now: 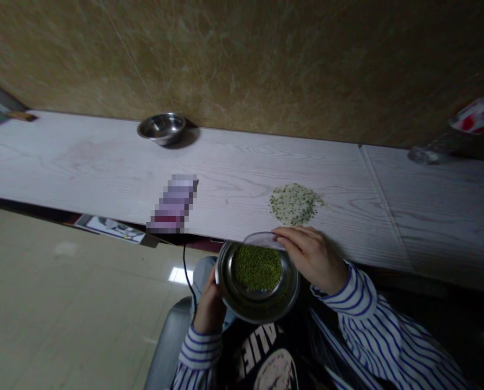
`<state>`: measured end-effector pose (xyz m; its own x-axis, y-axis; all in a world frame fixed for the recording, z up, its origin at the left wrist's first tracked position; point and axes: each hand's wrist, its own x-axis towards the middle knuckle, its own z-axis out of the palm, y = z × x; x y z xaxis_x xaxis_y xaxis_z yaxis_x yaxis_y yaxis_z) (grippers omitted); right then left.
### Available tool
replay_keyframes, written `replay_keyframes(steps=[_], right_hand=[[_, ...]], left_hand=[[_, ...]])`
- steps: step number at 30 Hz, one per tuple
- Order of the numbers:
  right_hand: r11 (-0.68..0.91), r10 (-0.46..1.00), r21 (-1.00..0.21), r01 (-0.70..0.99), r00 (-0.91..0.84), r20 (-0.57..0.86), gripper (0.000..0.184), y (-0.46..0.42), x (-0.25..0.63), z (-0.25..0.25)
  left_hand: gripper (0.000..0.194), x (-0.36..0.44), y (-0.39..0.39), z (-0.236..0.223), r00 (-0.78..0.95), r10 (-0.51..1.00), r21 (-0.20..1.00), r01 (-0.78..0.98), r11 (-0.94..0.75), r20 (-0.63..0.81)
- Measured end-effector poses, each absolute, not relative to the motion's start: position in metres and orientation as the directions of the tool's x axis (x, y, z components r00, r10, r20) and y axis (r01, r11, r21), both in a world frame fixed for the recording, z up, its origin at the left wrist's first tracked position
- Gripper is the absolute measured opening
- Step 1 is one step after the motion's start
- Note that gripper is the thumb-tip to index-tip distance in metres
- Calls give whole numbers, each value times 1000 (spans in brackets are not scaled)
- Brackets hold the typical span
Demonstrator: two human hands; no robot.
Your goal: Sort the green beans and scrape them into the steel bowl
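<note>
My left hand (210, 307) grips the rim of a steel bowl (230, 295) held in front of my chest, just below the table's front edge. Inside it lies a heap of green beans (257, 266). My right hand (312, 254) is closed on a thin clear plastic piece (259, 239), tipped over the bowl's far rim at the table edge. On the white wooden table (104, 168), just beyond that hand, sits a small pile of pale mixed grains (294, 203).
An empty steel bowl (161, 128) stands at the table's back edge by the brown wall. A blurred-out flat object (172, 205) lies near the front edge. A plastic bottle (453, 140) lies at the far right. Tiled floor on the left.
</note>
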<state>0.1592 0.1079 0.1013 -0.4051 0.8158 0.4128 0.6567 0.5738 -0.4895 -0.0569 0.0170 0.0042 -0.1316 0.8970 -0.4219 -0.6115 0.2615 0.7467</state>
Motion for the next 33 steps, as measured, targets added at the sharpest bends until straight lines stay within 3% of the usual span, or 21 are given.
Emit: replay_keyframes(steps=[5,8,11,15,21,33], right_hand=[[515,835,-499,697,-276,477,21,102,180,107],[487,834,-507,711,-206,512,21,97,192,107],[450,848,-528,720,-159,506,21,91,203,103],[396,870,-559,728,-102,483,22,82,213,96],[376,864,-551,744,-68,498,21,72,224,92],[351,852,-560,751,-8,524,22,71,235,90]], left_hand=[[47,-60,1,-7,-161,876,743,-610,275,-455],[54,-59,-4,-10,-207,862,736,-631,245,-463],[62,-51,-6,-10,-195,862,718,-653,242,-467],[54,-43,-6,-9,-175,858,694,-674,253,-483],[49,-42,-10,-8,-135,852,674,-678,293,-505],[56,-32,-15,-17,-121,850,683,-658,318,-512]])
